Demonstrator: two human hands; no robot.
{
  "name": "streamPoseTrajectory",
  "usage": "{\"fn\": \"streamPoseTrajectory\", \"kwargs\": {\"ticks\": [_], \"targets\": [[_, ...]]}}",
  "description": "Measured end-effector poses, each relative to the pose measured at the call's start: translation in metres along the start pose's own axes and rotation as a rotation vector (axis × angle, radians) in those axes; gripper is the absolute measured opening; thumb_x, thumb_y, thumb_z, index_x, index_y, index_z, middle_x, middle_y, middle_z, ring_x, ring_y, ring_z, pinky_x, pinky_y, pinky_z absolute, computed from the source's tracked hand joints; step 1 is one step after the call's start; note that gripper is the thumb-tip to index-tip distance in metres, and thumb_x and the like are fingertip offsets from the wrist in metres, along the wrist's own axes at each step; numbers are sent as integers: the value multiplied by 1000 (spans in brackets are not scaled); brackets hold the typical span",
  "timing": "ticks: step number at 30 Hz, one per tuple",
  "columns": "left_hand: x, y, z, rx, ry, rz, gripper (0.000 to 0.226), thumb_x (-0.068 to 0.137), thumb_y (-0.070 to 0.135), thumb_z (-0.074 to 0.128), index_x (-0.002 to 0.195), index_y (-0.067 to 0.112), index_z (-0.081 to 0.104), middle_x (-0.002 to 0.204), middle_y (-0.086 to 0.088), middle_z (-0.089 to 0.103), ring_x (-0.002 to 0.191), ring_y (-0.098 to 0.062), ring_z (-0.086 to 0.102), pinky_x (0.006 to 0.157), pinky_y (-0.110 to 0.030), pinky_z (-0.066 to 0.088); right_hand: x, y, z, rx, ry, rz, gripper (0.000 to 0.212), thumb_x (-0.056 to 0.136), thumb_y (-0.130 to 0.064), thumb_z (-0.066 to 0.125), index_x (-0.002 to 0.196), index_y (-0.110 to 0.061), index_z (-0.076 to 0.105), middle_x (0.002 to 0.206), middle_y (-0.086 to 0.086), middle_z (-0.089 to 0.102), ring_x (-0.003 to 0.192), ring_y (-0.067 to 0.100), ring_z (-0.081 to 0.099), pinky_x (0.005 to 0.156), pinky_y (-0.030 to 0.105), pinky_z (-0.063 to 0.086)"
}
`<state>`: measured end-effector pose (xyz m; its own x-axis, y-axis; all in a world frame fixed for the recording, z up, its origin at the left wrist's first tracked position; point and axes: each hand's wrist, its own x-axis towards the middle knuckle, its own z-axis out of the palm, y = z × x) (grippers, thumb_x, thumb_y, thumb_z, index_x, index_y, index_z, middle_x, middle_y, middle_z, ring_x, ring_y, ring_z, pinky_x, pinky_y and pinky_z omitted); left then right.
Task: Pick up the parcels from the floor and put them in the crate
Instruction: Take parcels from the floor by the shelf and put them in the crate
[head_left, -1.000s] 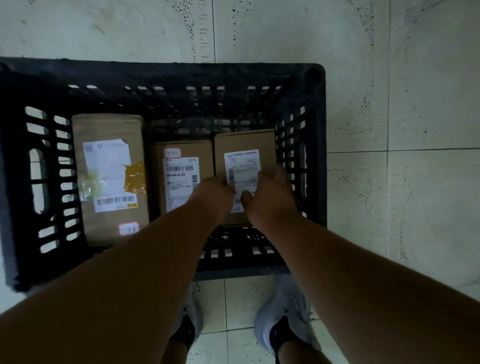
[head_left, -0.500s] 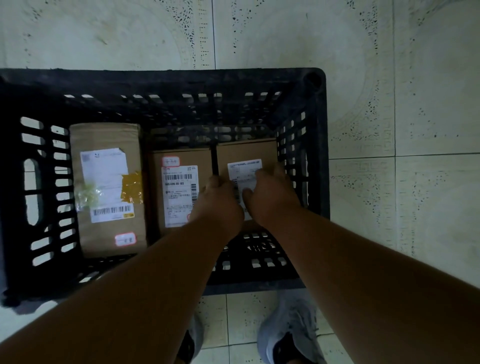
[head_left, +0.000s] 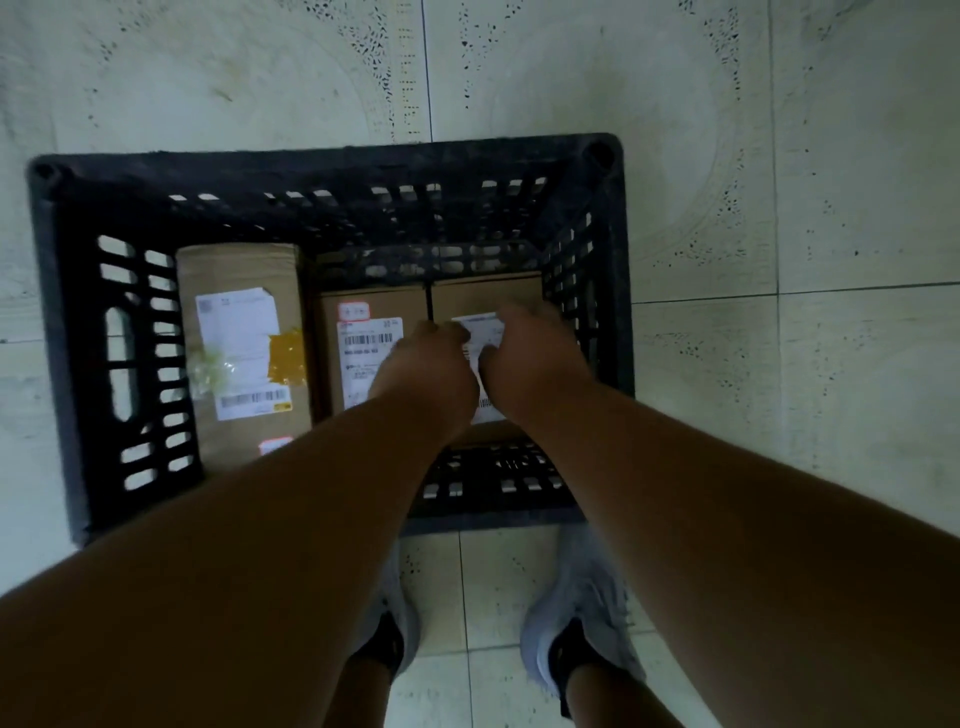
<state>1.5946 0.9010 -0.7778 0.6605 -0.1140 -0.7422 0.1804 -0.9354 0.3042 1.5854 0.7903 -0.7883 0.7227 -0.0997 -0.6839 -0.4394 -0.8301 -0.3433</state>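
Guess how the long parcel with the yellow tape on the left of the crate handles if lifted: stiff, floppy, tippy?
The long parcel is probably stiff: flat faces and square edges suggest cardboard. It lies flat on the floor of the crate, so it is unlikely to roll or tip. The taped label may be slicker than the bare card. Weight cannot be judged.

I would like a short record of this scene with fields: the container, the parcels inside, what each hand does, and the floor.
container: black slatted crate standing on the floor
parcels inside: three brown boxes side by side: left parcel, middle parcel, right parcel
left hand: over the gap between middle and right parcels; grip not clear
right hand: on the right parcel, covering its label; grip not clear
floor: pale tiled floor; no parcel visible on it
feet: grey shoes near the crate
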Motion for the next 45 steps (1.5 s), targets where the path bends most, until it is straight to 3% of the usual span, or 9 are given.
{"fn": "streamPoseTrajectory", "kwargs": {"ticks": [4, 9, 12, 20, 28, 33, 37, 42, 45], "targets": [[-60, 31, -59, -129, 226, 73, 49, 95, 8, 47, 141, 24, 47, 143, -4, 50, 125, -24, 52, 89, -28, 39, -58, -37, -68, 139, 264, -141, 43, 95, -20, 54, 137, -11, 50, 138, 11, 48, 124, 27, 49, 98, 40, 47], [-160, 88, -153, -295, 455, 264, 40, 101, 8, 38, 136, 22, 50, 130, -3, 58, 110, -16, 56, 87, -24, 40, -151, -72, -175, 333, 543, -164, 32, 95, -16, 58, 126, -14, 56, 125, 4, 56, 108, 13, 54, 71, 6, 35], [-230, 127, -214, -391, 508, 362, 32, 104, 17, 36, 130, 25, 52, 115, 4, 60, 95, -6, 54, 73, -12, 39, -225, -94, -250, 461, 632, -154, 33, 95, -21, 61, 127, -17, 55, 127, 0, 55, 106, 5, 51, 70, -2, 37], [-441, 250, -329, -464, 524, 643, 22, 101, 16, 46, 115, 23, 61, 104, 10, 57, 81, 5, 52, 73, -3, 38, -448, -107, -441, 553, 816, -131, 32, 92, -33, 66, 121, -31, 54, 125, -10, 56, 105, -2, 55, 93, 27, 52], [-562, 291, -343, -370, 373, 921, 19, 99, 19, 50, 111, 29, 60, 103, 16, 59, 84, 3, 56, 70, -4, 41, -609, -84, -482, 646, 960, -8, 38, 89, -37, 71, 118, -43, 48, 129, -11, 55, 105, -8, 53, 75, 8, 39], [-595, 344, -350, -255, 331, 1070, 17, 99, 25, 50, 109, 36, 56, 101, 19, 58, 89, 5, 55, 68, -7, 43, -656, -56, -489, 801, 1084, 5, 41, 87, -36, 72, 123, -37, 53, 124, -16, 54, 109, -8, 54, 83, 20, 51], [-618, 412, -315, -211, 278, 1167, 16, 98, 28, 50, 106, 41, 52, 99, 19, 56, 89, 7, 54, 65, -6, 42, -687, 4, -503, 879, 1191, 37, 39, 87, -35, 72, 121, -38, 53, 125, -17, 56, 113, -3, 56, 89, 30, 56], [-638, 510, -251, -244, 183, 1236, 15, 97, 26, 52, 104, 39, 56, 88, 15, 55, 71, 4, 54, 62, -15, 40, -732, 103, -536, 931, 1260, 153, 40, 88, -34, 72, 121, -41, 51, 120, -13, 56, 102, 3, 61, 69, 24, 54], [-647, 567, -215, -285, 132, 1249, 15, 96, 26, 53, 100, 40, 56, 80, 15, 52, 65, 6, 51, 58, -11, 37, -751, 163, -555, 891, 1288, 200, 42, 87, -34, 72, 121, -41, 49, 119, -11, 58, 104, 3, 60, 75, 22, 50]]}}
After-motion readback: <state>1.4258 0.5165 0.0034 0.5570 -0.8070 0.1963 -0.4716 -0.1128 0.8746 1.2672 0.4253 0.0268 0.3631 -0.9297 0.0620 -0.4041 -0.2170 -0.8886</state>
